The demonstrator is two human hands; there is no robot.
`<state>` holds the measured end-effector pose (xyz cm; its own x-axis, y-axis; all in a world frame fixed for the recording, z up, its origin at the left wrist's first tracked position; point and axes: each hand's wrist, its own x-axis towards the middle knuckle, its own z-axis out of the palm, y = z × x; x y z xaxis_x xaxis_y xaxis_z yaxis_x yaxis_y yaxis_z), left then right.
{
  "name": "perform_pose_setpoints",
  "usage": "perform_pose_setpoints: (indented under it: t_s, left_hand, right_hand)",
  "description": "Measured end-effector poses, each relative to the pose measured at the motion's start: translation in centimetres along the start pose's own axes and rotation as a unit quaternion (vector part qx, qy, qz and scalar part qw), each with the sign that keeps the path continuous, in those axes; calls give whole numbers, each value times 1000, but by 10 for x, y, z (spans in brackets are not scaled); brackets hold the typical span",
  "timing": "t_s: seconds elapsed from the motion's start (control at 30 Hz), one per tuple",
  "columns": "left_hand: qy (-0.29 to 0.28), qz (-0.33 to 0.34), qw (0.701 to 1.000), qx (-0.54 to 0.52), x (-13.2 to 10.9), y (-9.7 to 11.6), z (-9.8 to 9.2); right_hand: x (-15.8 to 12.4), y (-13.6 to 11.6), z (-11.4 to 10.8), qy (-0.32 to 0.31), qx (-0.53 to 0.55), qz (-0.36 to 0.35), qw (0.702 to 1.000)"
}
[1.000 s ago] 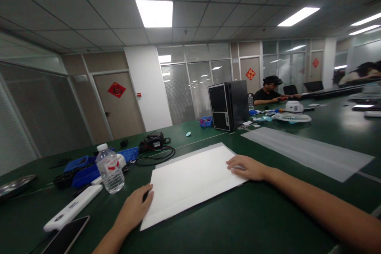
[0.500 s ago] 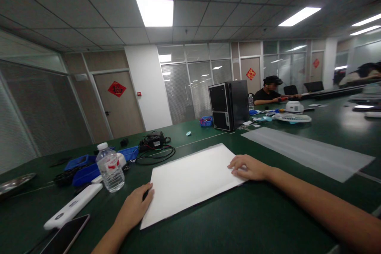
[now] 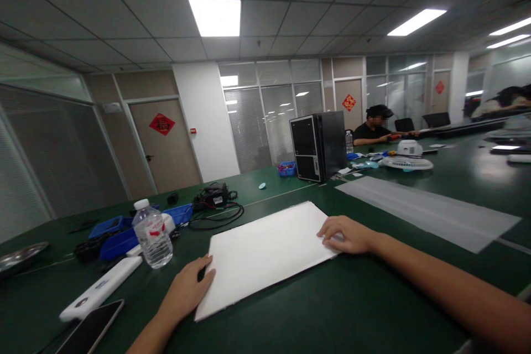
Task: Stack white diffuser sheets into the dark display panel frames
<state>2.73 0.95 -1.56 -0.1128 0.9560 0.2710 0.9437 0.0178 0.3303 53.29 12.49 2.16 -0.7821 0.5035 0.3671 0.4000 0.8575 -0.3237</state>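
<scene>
A white sheet of paper (image 3: 265,260), perhaps a thin stack, lies at a slant on the green table before me. My left hand (image 3: 188,286) grips its left edge, thumb and forefinger against the margin with a dark gap between them. On the right margin, my right hand (image 3: 346,234) presses down with bent fingers, the thumb tucked close below them. Both hands touch the paper, and its underside is hidden.
To the left stand a water bottle (image 3: 152,235), a white oblong device (image 3: 102,287), a phone (image 3: 91,329) and blue trays (image 3: 120,243). Cables and an adapter (image 3: 215,196), a computer case (image 3: 317,146) and a translucent sheet (image 3: 427,213) lie beyond. A person (image 3: 373,126) sits farther back.
The view shifts very slightly. The paper's dark lower edge shows less at the right, and its near edge looks a little changed. Both hands keep nearly the same place.
</scene>
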Motion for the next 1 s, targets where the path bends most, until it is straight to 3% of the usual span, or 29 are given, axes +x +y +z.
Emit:
perform_pose_setpoints:
  t_s: [0.23,0.4,0.5,0.6,0.67,0.73,0.8,1.0]
  left_hand:
    - [2,-11,1000,1,1,5,-1]
    - [0,-5,1000,-1,-1,6,-2]
    - [3,-3,1000,-4,-1,6,-2]
    - [5,0,1000,-8,-2,4,-2]
    - [5,0,1000,-10,-2,3,-1]
    - [6,0,1000,-13,-2,2,-1]
    - [7,-2,1000,-14,-2,3,-1]
    - [1,-7,1000,-11,-4,8,-3]
  right_hand:
    - [0,1,1,2,-53,19,998]
    - [-4,33,-6,62,-149,142,977]
    - [-19,67,-15,115,-220,281,927]
    - [-43,102,-24,146,-270,427,851]
    - [-57,121,-29,141,-279,504,805]
    - [-67,134,-31,118,-272,551,780]
    - [-71,142,-31,91,-263,562,779]
    - [-63,144,-23,44,-275,510,814]
